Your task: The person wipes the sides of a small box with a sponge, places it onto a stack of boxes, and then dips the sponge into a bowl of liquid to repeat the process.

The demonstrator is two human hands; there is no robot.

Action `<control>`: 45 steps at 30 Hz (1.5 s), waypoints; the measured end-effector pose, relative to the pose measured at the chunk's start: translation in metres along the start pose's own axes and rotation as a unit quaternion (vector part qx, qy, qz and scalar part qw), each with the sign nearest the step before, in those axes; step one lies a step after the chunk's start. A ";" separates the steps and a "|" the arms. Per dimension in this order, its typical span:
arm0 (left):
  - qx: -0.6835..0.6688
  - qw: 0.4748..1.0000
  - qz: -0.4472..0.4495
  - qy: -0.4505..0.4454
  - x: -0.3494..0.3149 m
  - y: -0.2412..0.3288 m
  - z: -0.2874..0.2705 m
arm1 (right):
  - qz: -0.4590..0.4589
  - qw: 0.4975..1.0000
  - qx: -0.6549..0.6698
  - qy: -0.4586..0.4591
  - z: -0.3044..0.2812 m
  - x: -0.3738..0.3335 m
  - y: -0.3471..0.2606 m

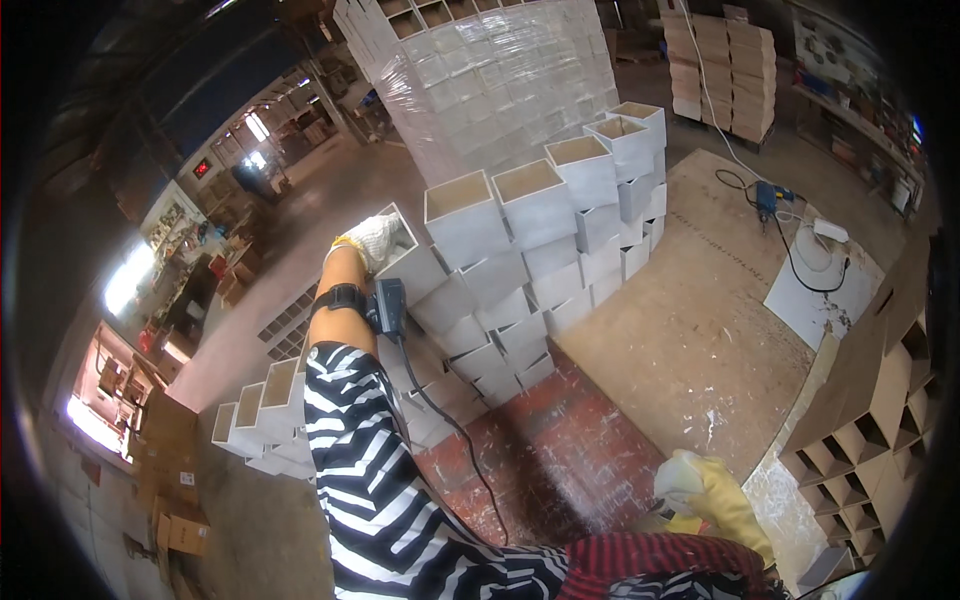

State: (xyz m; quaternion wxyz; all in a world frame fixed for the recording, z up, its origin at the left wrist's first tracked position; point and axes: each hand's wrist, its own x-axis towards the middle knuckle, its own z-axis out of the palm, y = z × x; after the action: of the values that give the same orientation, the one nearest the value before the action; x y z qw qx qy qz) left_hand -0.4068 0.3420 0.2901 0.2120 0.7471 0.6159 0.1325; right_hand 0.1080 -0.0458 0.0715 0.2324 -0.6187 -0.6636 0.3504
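Observation:
My left hand [372, 240], in a white knit glove with a yellow cuff, reaches out over a square white box [415, 268] with an open top. Its fingers close over the box's rim, and the fingertips are partly hidden inside. The box stands tilted at the left end of a stepped stack of similar white boxes [525, 260]. A dark device [388, 307] with a cable is strapped to my left wrist. Low on the right, near my body, is my right hand [715, 500] in a yellow and whitish glove. Its fingers are not distinct.
A plastic-wrapped block of boxes [500, 90] rises behind the stack. More white boxes [275, 395] stand at the left. On the brown board [640, 330] at right lies a blue power tool [767, 200] with its cord. Cardboard dividers [870, 440] crowd the right edge.

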 end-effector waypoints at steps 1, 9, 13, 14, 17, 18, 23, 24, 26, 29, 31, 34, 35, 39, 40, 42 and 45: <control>0.032 0.999 -0.012 -0.015 0.003 0.024 0.004 | 0.019 1.000 0.002 0.000 0.000 0.003 0.002; 0.353 0.926 0.131 -0.028 0.037 0.021 0.014 | 0.050 0.999 -0.021 -0.001 0.006 0.017 0.016; 0.343 0.932 0.117 -0.029 0.055 0.014 0.013 | 0.020 1.000 0.004 0.012 0.008 0.020 0.018; 0.323 0.941 0.095 -0.026 0.059 0.017 0.014 | 0.023 1.000 0.004 0.012 0.008 0.023 0.020; 0.365 0.921 0.129 -0.044 0.071 0.013 0.012 | 0.029 1.000 -0.003 -0.012 0.010 0.030 0.024; 0.366 0.921 0.129 -0.045 0.072 0.011 0.010 | 0.036 0.999 -0.010 -0.016 0.010 0.032 0.023; 0.171 0.983 -0.063 0.016 0.058 0.022 -0.002 | 0.031 0.999 -0.010 -0.016 0.010 0.032 0.026; 0.171 0.983 -0.069 0.012 0.049 0.025 -0.004 | 0.020 0.999 -0.001 -0.027 0.012 0.035 0.032; 0.068 0.975 -0.209 0.042 0.013 0.073 -0.007 | 0.016 0.999 0.010 -0.030 0.016 0.033 0.046; 0.240 0.903 0.015 0.357 -0.063 0.106 0.018 | 0.017 0.999 0.038 -0.020 0.019 0.018 0.054; 0.234 0.874 0.136 0.403 -0.089 0.129 0.051 | -0.015 1.000 -0.010 0.001 0.011 0.007 0.042; 0.073 0.909 0.207 0.354 -0.106 0.163 0.124 | 0.324 0.797 0.509 0.011 0.018 0.001 0.062; 0.021 0.925 0.222 0.309 -0.126 0.167 0.145 | 0.163 0.924 0.347 0.006 0.007 -0.011 0.042; 0.010 0.985 0.147 0.086 -0.146 0.178 0.252 | -0.072 0.979 0.135 0.133 -0.002 -0.068 0.032; -0.036 0.976 0.206 0.064 -0.153 0.180 0.279 | -0.140 0.972 0.110 0.154 -0.004 -0.081 0.040; -0.243 0.961 0.114 -0.062 -0.161 0.187 0.334 | -0.005 0.995 0.005 0.098 -0.014 -0.087 0.038; -0.296 0.900 0.197 -0.250 -0.173 0.246 0.413 | 0.004 0.980 -0.031 0.198 -0.004 -0.134 0.082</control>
State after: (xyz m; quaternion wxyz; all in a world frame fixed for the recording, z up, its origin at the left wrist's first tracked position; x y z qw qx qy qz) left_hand -0.0399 0.0725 0.0580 0.5399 0.7649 0.3148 0.1563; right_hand 0.1821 -0.1774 0.0291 0.3386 -0.6853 -0.6124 0.2016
